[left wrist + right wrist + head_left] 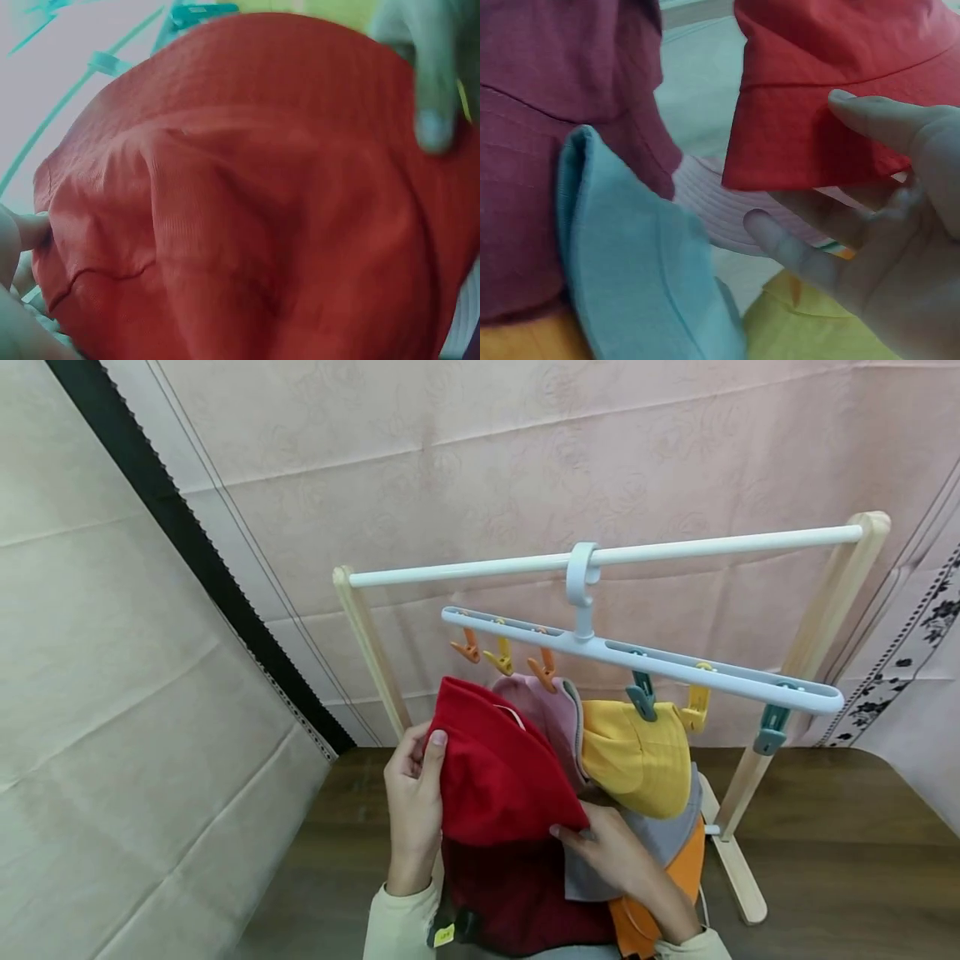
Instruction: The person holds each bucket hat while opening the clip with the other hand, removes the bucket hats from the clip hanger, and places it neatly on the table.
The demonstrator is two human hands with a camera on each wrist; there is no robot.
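Note:
Both hands hold a red bucket hat (487,768) up in front of the hanger. The left hand (416,802) pinches its left side, thumb on the near face. At the hat's lower right, the right hand (611,847) grips the brim; in the right wrist view its thumb (877,116) lies over the brim with fingers behind. Red cloth fills most of the left wrist view. Just behind it a pink hat (551,714) hangs at an orange clip (542,668), partly hidden. A yellow hat (637,752) hangs from a green clip (642,695) and a yellow clip (696,706).
The pale blue hanger (600,647) hooks over a white rail (480,567) on a wooden stand (832,593). Left of the pink hat are another orange clip (467,647) and a yellow clip (501,653). Below lie maroon (517,893), grey-blue (645,255) and orange (637,927) hats.

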